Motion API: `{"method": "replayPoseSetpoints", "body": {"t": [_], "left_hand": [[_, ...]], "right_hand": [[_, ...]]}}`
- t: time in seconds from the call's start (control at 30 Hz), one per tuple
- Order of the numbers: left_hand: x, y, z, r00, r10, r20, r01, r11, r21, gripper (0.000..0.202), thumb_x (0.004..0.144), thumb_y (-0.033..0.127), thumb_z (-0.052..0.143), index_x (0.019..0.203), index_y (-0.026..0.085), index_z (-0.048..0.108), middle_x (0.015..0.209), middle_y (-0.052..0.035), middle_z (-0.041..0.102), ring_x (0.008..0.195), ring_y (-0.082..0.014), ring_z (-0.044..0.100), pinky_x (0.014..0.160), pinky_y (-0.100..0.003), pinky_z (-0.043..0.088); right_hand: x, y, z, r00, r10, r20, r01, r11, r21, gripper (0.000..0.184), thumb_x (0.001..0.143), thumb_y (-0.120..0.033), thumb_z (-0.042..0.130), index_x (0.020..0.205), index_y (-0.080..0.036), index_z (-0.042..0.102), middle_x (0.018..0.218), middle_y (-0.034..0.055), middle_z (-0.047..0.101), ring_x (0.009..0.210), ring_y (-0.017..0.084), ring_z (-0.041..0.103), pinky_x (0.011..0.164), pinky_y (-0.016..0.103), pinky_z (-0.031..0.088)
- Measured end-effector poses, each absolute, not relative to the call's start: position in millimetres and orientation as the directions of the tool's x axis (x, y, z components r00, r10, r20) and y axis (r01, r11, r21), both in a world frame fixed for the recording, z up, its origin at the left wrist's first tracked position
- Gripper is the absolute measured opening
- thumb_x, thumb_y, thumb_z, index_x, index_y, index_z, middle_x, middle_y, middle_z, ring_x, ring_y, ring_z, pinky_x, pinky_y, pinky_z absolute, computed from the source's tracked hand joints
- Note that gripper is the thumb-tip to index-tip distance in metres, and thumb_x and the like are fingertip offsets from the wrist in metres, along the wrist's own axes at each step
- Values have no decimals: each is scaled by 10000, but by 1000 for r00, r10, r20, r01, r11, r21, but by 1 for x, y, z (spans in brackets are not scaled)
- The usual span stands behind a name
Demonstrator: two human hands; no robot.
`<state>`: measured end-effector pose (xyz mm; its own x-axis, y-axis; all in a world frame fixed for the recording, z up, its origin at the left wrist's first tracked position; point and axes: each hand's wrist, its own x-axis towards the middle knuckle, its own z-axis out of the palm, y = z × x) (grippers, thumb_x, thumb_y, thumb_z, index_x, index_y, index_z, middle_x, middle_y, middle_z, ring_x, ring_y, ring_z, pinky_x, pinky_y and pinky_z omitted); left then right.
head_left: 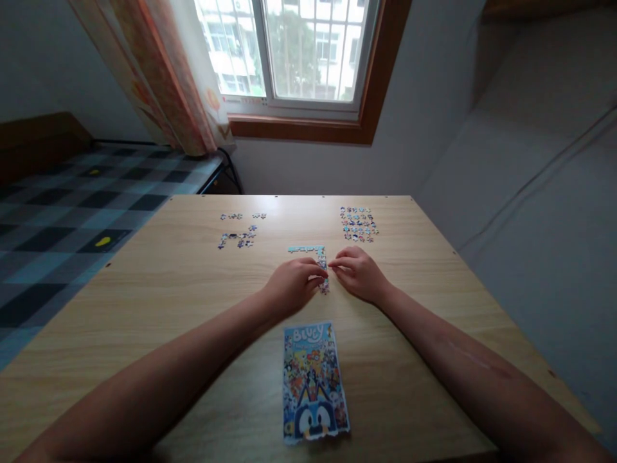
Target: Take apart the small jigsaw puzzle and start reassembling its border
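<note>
A partly joined jigsaw puzzle (306,249) lies mid-table, forming a corner: a pale blue strip across the top and a multicoloured strip running down its right side. My left hand (296,283) reaches over that right-hand strip, its fingers curled closed on the pieces and covering some of them. Just right of the same strip, my right hand (359,273) has its fingertips pressed together at the edge; whatever they pinch is too small to make out. Nearer to me lies a Bluey picture sheet (315,382) with cartoon dogs on it, flat and facing me.
Loose jigsaw pieces (357,223) sit in rows at the back right of the wooden table (202,302). More scattered pieces (234,236) are at the back left. Beyond the table stand a window (308,58), a curtain (168,77) and a checked bed (116,186).
</note>
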<state>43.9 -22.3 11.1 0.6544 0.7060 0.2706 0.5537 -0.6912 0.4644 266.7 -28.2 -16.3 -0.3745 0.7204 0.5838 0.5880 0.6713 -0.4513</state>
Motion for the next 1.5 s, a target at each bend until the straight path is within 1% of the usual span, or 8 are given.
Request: {"method": "replayPoseSetpoints", "body": {"t": [0.13,0.23,0.33,0.5,0.87,1.03,1.17,1.5], "left_hand": [[39,-29,13,634,713,299,592,-696,406,136,905,321,652,923,260,773,974,-35,742,886,-188,650,823,-348,525],[39,-35,14,648,698,305,603,-715,355,156,891,375,672,933,263,773,993,-35,744,922,-206,638,844,-371,524],[40,-38,15,680,678,280,602,-734,315,159,882,377,675,936,264,772,988,-34,742,910,-210,630,815,-365,525],[39,-36,16,715,650,258,594,-759,267,173,886,388,660,951,278,777,978,-33,726,913,-210,624,790,-351,518],[37,-39,18,771,597,222,564,-802,198,210,926,379,599,969,293,785,971,-31,731,864,-193,639,744,-329,509],[38,-39,20,721,639,268,569,-766,299,220,924,362,598,1023,280,777,995,-26,750,823,-169,661,748,-316,522],[38,-39,20,694,662,284,558,-743,369,217,919,314,576,954,268,785,993,-28,756,786,-149,670,726,-304,530],[35,-36,16,737,627,253,539,-771,338,212,922,343,590,907,294,795,969,-10,747,826,-152,674,764,-292,522]], "right_hand": [[267,-28,-16,-405,712,573,576,685,-445,151,917,-201,634,972,-228,772,953,76,704,919,213,615,853,375,497],[267,-27,-17,-461,685,565,572,716,-401,156,924,-245,651,1020,-243,774,1056,74,716,974,217,617,900,394,485],[268,-24,-20,-512,665,543,580,734,-353,148,923,-294,671,1018,-285,785,1145,60,713,1012,219,614,926,409,477],[268,-22,-23,-548,667,504,601,733,-317,135,898,-350,711,998,-325,798,1198,37,706,1035,226,605,948,426,477],[268,-23,-20,-546,680,489,595,726,-345,133,892,-321,721,1000,-325,799,1184,27,717,1048,224,605,949,415,479],[268,-22,-21,-552,676,488,588,730,-347,134,906,-338,706,1003,-319,796,1149,19,733,1025,213,622,940,399,469],[268,-22,-21,-551,678,487,592,729,-345,132,911,-355,700,994,-323,798,1119,18,744,991,208,634,915,385,467],[268,-22,-22,-536,695,480,604,713,-356,120,895,-358,720,982,-333,800,1119,4,747,996,217,634,905,395,460]]}}
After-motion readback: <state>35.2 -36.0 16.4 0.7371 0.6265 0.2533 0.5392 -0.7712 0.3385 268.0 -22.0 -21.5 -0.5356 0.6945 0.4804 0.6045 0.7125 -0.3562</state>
